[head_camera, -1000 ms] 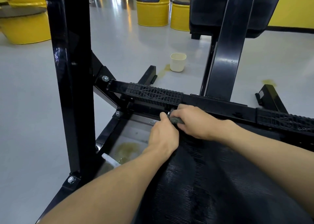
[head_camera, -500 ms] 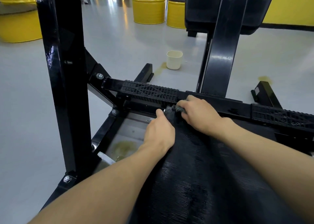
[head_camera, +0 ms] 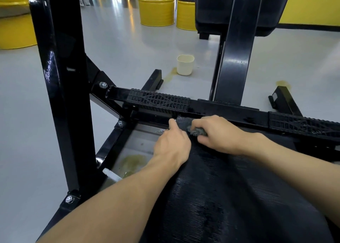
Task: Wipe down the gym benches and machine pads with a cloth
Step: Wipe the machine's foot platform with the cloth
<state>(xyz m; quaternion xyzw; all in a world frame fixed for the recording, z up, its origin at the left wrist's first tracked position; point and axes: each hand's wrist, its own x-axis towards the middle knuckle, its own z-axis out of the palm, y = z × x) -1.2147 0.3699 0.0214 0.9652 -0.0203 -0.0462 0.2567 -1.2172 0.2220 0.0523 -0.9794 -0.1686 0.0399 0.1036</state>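
A black ribbed seat pad (head_camera: 230,196) fills the lower middle of the head view. My right hand (head_camera: 219,135) grips a small dark grey cloth (head_camera: 196,131), bunched under its fingers, against the pad's far end. My left hand (head_camera: 172,143) lies on the pad's left far edge with its thumb stretched forward along the edge; its fingers are hidden below the pad. A second black pad (head_camera: 209,8) hangs higher up behind a black post.
A thick black upright (head_camera: 60,95) stands at the left. A black cross bar with ribbed foot grips (head_camera: 158,101) runs just beyond my hands. A cream cup (head_camera: 185,65) and yellowish stains are on the grey floor. Yellow drum seats (head_camera: 156,8) stand at the back.
My right hand has slid the cloth a little back toward me from the cross bar along the pad's far end. My left hand stays on the pad's edge.
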